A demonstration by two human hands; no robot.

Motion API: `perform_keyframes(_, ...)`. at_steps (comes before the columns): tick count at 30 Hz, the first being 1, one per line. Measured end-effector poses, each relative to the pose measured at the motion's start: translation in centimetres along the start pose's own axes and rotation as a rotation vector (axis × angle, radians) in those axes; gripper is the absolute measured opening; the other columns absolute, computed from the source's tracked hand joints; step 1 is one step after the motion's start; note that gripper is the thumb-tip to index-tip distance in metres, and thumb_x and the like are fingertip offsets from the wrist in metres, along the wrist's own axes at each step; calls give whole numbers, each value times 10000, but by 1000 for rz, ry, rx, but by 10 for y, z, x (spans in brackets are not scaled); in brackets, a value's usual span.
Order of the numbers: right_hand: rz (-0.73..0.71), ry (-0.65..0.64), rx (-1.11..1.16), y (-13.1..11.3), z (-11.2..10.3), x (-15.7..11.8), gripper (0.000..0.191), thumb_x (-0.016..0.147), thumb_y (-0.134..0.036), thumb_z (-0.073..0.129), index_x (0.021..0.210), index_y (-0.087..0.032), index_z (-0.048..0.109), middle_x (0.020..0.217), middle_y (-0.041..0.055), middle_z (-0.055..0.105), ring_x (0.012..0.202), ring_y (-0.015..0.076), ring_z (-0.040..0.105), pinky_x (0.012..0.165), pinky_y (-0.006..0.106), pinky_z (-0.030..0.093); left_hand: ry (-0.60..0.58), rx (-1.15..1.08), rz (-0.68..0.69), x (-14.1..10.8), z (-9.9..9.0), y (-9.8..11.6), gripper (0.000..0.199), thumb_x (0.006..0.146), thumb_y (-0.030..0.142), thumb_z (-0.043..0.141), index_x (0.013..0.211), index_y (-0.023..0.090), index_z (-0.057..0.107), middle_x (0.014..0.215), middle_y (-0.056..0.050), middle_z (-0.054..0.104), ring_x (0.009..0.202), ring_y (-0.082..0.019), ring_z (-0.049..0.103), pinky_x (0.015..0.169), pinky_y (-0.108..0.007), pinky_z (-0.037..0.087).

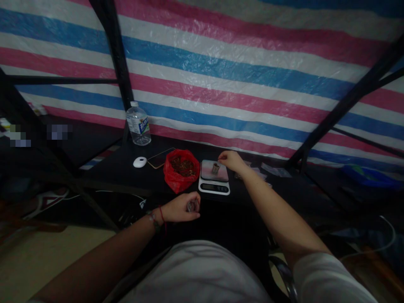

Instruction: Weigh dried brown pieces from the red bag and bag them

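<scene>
My left hand [184, 207] is closed around a small clear, round-rimmed object [191, 205], held low in front of the table edge. A white kitchen scale [213, 188] lies on the table, and a small clear container with brown contents [215, 168] stands upright on its plate. Above the scale's back right corner is my right hand [232, 160], fingertips pinched together; whether anything is between them is too small to tell. An open red plastic bag [176, 182] left of the scale holds loose brown, crumbly material [182, 165].
Left of the bag lie a phone-like flat object [160, 159] and a white rounded case [139, 162], with a clear plastic bottle [139, 125] behind. Small clear bags [274, 170] lie right of my right hand. Black metal posts [115, 50] and a striped sheet [221, 84] bound the table.
</scene>
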State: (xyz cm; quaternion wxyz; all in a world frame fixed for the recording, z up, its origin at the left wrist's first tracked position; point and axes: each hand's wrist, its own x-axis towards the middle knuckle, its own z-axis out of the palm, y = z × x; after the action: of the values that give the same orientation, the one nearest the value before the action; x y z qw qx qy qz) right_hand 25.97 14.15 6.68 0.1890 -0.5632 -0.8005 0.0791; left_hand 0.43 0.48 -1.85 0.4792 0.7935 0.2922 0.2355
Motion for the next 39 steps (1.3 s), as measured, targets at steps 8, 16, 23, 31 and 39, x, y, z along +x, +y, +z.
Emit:
perform_keyframes(8, -2, -39, 51, 0, 12, 0, 142, 788, -219, 651, 881, -183, 753, 879, 31, 739, 802, 145, 667, 682, 203, 456, 104, -33, -14, 0, -1, -2, 278, 771, 328, 672, 916, 165, 499, 820, -7, 605, 707, -108, 555, 625, -228, 448)
perform_keyframes(16, 17, -28, -5, 2, 13, -3, 174, 838, -215, 612, 933, -180, 754, 989, 54, 735, 915, 169, 669, 798, 234, 478, 115, -33, -19, 2, -1, -8, 270, 773, 325, 671, 910, 165, 502, 805, -6, 607, 706, -111, 559, 638, -238, 453)
perform_keyframes(23, 17, -1, 54, 8, 16, -5, 262, 805, -115, 604, 1035, -171, 716, 1031, 57, 726, 931, 161, 665, 859, 256, 478, 104, -38, -30, 1, -1, -6, 267, 773, 324, 666, 913, 169, 500, 810, -5, 608, 706, -112, 559, 632, -238, 450)
perform_keyframes(31, 55, 237, 284, 5, -7, -39, 249, 820, -159, 518, 960, -152, 723, 952, 64, 725, 853, 173, 653, 806, 283, 491, 212, -115, -19, 1, 1, -3, 336, 740, 286, 689, 977, 184, 473, 842, 9, 561, 745, -109, 540, 677, -248, 445)
perform_keyframes(39, -138, -129, 431, -75, -3, -110, 318, 919, -205, 390, 1099, -221, 652, 895, 9, 699, 657, 110, 619, 641, 210, 460, 342, -71, -29, 4, 8, 1, 403, 721, 342, 699, 1016, 173, 483, 828, 3, 545, 731, -125, 536, 679, -263, 444)
